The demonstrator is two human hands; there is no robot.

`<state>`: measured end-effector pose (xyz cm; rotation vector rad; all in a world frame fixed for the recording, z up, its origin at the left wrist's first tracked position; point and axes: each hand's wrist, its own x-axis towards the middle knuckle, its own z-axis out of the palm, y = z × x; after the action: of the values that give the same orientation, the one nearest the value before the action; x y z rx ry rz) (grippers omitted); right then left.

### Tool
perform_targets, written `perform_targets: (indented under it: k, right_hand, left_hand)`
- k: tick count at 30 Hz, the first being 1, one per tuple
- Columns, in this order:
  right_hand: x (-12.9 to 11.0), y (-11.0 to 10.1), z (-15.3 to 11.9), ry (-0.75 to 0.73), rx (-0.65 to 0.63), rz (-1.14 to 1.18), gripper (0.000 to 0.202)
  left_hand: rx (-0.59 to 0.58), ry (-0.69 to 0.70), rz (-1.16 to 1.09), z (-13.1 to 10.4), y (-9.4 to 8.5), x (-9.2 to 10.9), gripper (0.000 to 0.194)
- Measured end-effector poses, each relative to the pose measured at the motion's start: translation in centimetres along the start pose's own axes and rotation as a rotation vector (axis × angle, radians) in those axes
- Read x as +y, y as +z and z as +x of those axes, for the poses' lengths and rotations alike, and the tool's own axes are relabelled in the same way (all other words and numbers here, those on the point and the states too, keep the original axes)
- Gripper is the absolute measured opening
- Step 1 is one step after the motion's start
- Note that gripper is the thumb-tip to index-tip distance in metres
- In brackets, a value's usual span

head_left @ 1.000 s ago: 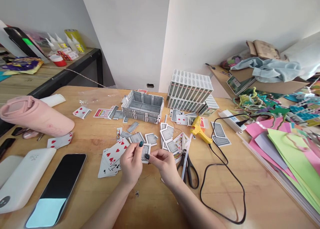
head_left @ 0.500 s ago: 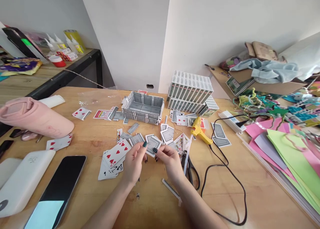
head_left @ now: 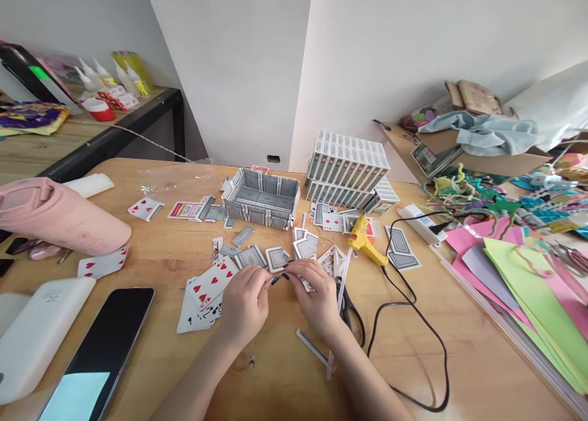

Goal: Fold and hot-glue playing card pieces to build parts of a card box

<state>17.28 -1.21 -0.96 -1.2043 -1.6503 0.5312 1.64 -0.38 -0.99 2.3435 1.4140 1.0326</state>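
My left hand (head_left: 245, 301) and my right hand (head_left: 315, 292) meet low over the table, fingertips pinched together. Between them shows only the thin edge of a playing card (head_left: 278, 276), turned nearly edge-on. Just beyond lie loose grey-backed card pieces (head_left: 250, 257). Face-up cards, a five of hearts (head_left: 214, 282) on top, fan out left of my left hand. Behind stands an open box (head_left: 261, 211) covered in grey-backed cards. A yellow glue gun (head_left: 365, 240) lies right of my right hand, and scissors (head_left: 351, 314) are partly hidden beside my right wrist.
Stacked card packs (head_left: 346, 163) stand at the back against the wall. On the left are a pink tumbler (head_left: 68, 219), a white power bank (head_left: 41, 335) and a phone (head_left: 101, 347). A black cord (head_left: 413, 304) loops from a power strip (head_left: 420, 223); coloured sheets (head_left: 528, 304) lie far right.
The card between my hands has turned from showing its patterned back to nearly edge-on. Both hands have rolled inward, with the fingertips closer together.
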Motion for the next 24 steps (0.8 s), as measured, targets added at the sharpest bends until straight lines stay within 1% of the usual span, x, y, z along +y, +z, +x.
perform_targets:
  k: [3, 6, 9, 12, 15, 19, 22, 24]
  right_hand:
    - [-0.05, -0.06, -0.05, 0.008, -0.002, -0.014, 0.014]
    - [-0.26, -0.21, -0.12, 0.024, -0.01, -0.013, 0.011]
    - [-0.51, -0.28, -0.16, 0.046, -0.034, -0.002, 0.011]
    - [-0.69, -0.22, -0.26, 0.079, -0.044, -0.009, 0.012]
    - [-0.8, -0.18, -0.4, 0.135, -0.065, -0.027, 0.016]
    - [-0.84, -0.32, -0.52, 0.216, -0.127, -0.029, 0.02]
    - [-0.78, -0.54, -0.49, 0.231, -0.171, 0.011, 0.024]
    - [-0.71, -0.62, -0.44, 0.209, -0.187, 0.058, 0.026]
  left_hand:
    - [0.017, 0.062, 0.01, 0.17, -0.14, -0.3, 0.02]
    - [0.082, 0.096, -0.076, 0.52, -0.51, -0.37, 0.012]
    - [0.142, 0.087, -0.201, 0.78, -0.82, -0.18, 0.012]
    - [0.17, 0.078, -0.278, 0.73, -0.83, -0.01, 0.012]
    - [0.189, 0.08, -0.265, 0.56, -0.68, -0.08, 0.013]
    - [0.211, 0.094, -0.228, 0.58, -0.64, -0.41, 0.012]
    - [0.204, 0.098, -0.212, 0.77, -0.78, -0.68, 0.012]
    - [0.193, 0.1, -0.211, 0.9, -0.87, -0.81, 0.012]
